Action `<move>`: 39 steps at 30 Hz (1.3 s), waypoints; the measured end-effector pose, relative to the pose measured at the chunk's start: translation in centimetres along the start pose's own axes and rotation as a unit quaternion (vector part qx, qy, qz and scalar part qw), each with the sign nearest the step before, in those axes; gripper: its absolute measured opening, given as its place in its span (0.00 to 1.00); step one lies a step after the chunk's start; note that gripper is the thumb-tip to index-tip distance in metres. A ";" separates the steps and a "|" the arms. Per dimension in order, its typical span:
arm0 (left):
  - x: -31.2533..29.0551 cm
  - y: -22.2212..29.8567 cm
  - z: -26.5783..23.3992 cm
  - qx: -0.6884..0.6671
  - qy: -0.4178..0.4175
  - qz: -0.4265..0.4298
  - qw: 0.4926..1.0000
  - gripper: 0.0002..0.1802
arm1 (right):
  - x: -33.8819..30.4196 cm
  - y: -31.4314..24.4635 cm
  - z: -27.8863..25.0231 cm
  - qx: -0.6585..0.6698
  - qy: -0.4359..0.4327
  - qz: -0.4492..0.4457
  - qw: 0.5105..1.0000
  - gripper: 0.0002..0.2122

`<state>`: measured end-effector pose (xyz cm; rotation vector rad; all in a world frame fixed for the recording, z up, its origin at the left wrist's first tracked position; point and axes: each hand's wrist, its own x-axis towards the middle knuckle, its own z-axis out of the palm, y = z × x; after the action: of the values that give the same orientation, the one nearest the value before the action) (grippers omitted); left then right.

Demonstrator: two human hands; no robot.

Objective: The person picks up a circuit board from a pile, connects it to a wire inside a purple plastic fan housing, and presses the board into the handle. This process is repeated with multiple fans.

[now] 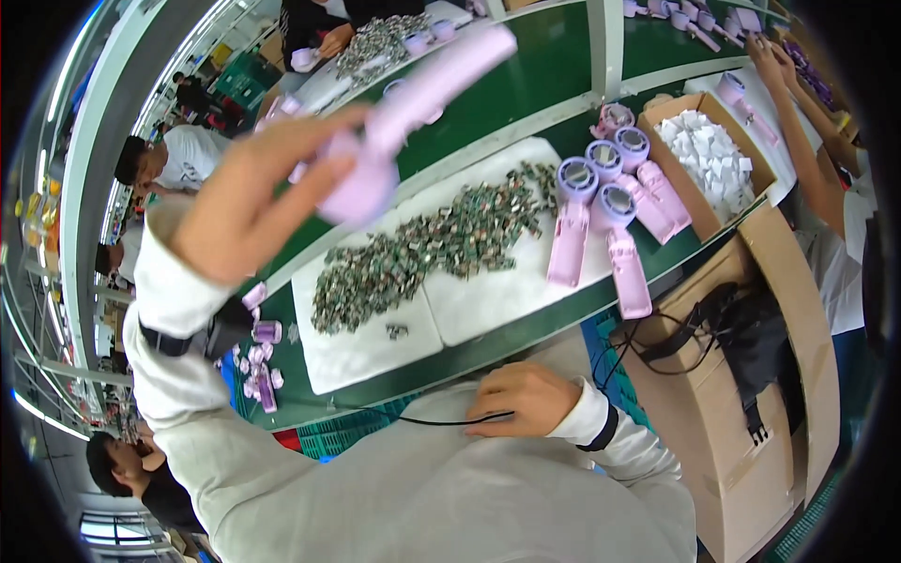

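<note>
Raised at the upper left, my left hand point(258, 192) is closed round the head end of a pink and lilac handheld fan housing point(436, 89), blurred by motion. Its handle points up to the right. My right hand point(526, 399) is low in front of my body by the table's near edge, fingers curled together. A thin black cable point(441, 422) crosses at its fingertips; what lies under the fingers is hidden. Between the hands, a heap of small green and silver circuit-board parts point(441, 235) covers white foam mats point(375, 366). More pink fan housings point(568, 244) lie right of the heap.
A cardboard box of white pieces point(704, 164) stands at the back right. Nearer, an open carton point(694, 422) holds a black strapped bag point(760, 347). Small pink parts point(261, 371) lie at the table's left end. Other people work around the green table point(507, 103).
</note>
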<state>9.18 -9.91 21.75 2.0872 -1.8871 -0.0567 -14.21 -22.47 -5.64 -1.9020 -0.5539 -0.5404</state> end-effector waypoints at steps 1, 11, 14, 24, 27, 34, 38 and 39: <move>-2.4 1.5 0.5 -0.105 -0.049 -0.053 0.992 0.22 | -0.3 -1.2 0.3 0.010 -0.001 -0.016 1.000 0.11; -9.5 0.5 13.8 -0.418 -0.279 -0.187 0.844 0.21 | 1.0 -6.2 -0.5 -0.294 0.038 0.051 0.954 0.15; -11.1 -0.2 16.6 -0.509 -0.189 -0.281 0.791 0.19 | -1.2 -3.7 0.5 -0.210 0.009 0.124 0.970 0.15; -17.6 -2.0 20.6 0.033 0.083 -0.118 0.989 0.16 | 2.0 -2.3 4.7 0.031 0.121 0.359 0.925 0.25; -18.5 -1.9 21.3 0.031 0.104 -0.127 0.986 0.16 | 3.2 -2.5 5.3 -0.032 0.093 0.358 0.929 0.26; -19.2 1.5 21.4 -0.317 0.140 -0.331 0.878 0.15 | 3.9 -2.3 6.0 -0.297 0.031 0.300 0.906 0.29; -19.7 2.4 23.8 -0.585 0.222 -0.323 0.710 0.15 | 5.6 -2.9 5.4 -0.306 0.028 0.240 0.921 0.25; -19.9 2.1 24.3 -0.617 0.227 -0.321 0.682 0.15 | 6.0 -2.9 5.2 -0.315 -0.003 0.229 0.921 0.22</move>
<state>-1.27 4.24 -4.35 1.3667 -0.3706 -0.6844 -10.58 -15.81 -1.90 -2.5409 0.1026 -0.4289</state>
